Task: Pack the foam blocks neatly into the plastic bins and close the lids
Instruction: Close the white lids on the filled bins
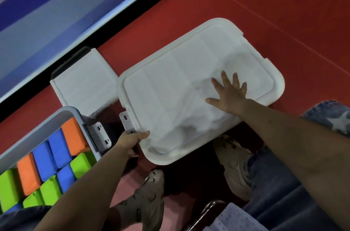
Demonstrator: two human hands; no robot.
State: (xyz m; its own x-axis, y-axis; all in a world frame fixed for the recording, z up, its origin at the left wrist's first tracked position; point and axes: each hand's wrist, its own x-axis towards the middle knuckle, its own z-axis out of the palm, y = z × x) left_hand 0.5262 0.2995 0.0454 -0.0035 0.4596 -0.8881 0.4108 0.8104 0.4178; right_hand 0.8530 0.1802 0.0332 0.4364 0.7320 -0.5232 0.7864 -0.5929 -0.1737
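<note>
Right hand [230, 94] lies flat, fingers spread, on the white lid [189, 87] covering a bin on the red floor [246, 13]. Left hand [130, 140] grips the lid's near corner, thumb on top, just beside a white latch [127, 120]. Left of that hand sits an open bin [56, 115] packed with orange, blue and green foam blocks [47, 162]. Beyond the left hand a second white lid [85, 79] lies flat, touching the first. Below both hands are two beige shoes [149, 198] and a chair's metal frame [206, 211].
</note>
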